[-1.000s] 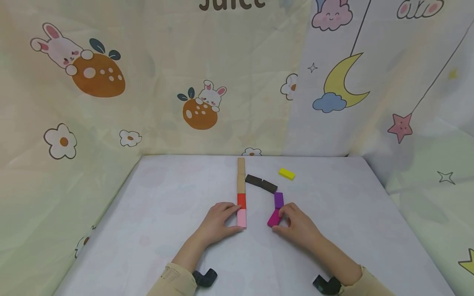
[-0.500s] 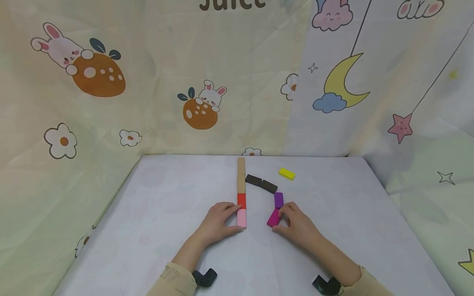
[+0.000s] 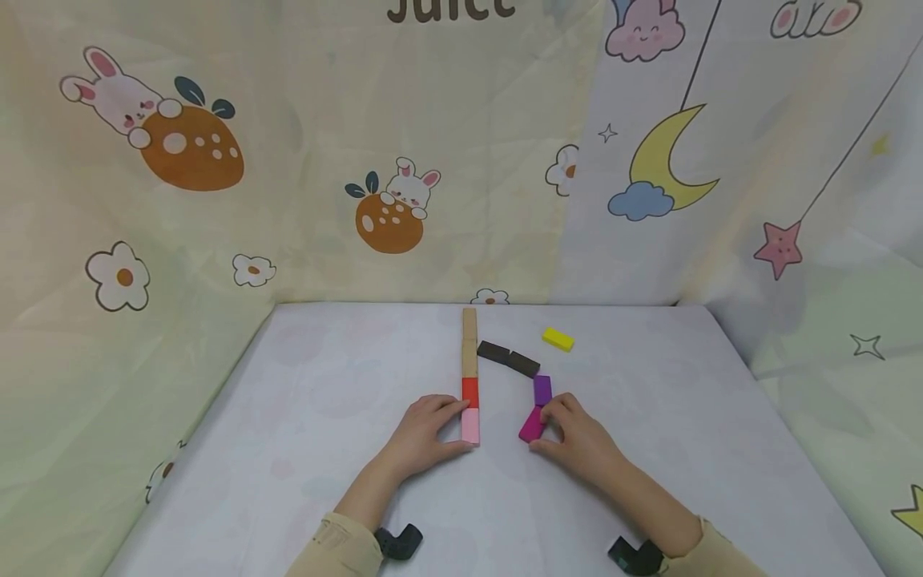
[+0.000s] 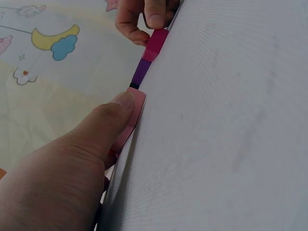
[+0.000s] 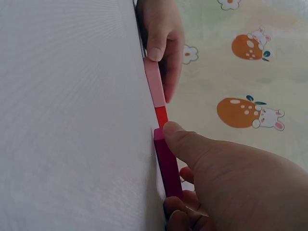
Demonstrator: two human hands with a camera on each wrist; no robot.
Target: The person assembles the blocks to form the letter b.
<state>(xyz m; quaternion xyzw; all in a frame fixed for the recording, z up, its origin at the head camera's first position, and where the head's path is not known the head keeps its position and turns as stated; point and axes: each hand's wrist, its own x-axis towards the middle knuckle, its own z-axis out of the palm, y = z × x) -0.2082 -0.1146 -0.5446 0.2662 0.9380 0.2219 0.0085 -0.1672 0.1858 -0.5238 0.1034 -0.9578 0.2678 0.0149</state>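
Observation:
On the white tabletop, a straight row of blocks ends at the near side in a red block [image 3: 470,392] and a pink block [image 3: 470,427]. My left hand [image 3: 427,431] grips the pink block from the left, thumb on its near end and a fingertip by the red one. To the right, my right hand [image 3: 581,440] pinches a magenta block [image 3: 531,425] between thumb and finger. The magenta block [image 5: 167,163] lies slanted, its far end at a purple block [image 3: 542,390]. In the left wrist view my thumb covers part of the pink block [image 4: 137,103].
Two tan wooden blocks [image 3: 469,343] continue the straight row toward the back. Two dark blocks [image 3: 508,358] slant from that row to the purple block. A yellow block [image 3: 558,339] lies apart at the back right. Printed cloth [image 3: 310,192] hangs behind the table.
The magenta block's near end has swung very slightly left under my right hand. My left hand and the other blocks have stayed put.

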